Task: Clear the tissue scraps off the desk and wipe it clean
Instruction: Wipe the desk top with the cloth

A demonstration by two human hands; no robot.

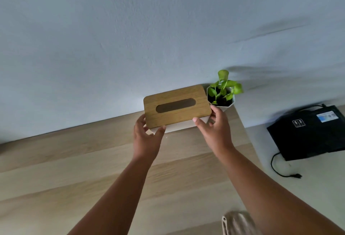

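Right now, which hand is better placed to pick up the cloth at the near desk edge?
Right hand: its arm passes just above the cloth. Both hands hold the tissue box; the left hand is farther away.

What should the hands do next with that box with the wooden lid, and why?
Probably set the tissue box down and let go. The left hand and right hand each hold one end of it, close to the wall beside the potted plant. No tissue scraps show on the desk, and a cloth waits at the near edge, so wiping likely comes next.

Wood-lidded tissue box (pixel 175 108) on desk (pixel 74 169), against wall.
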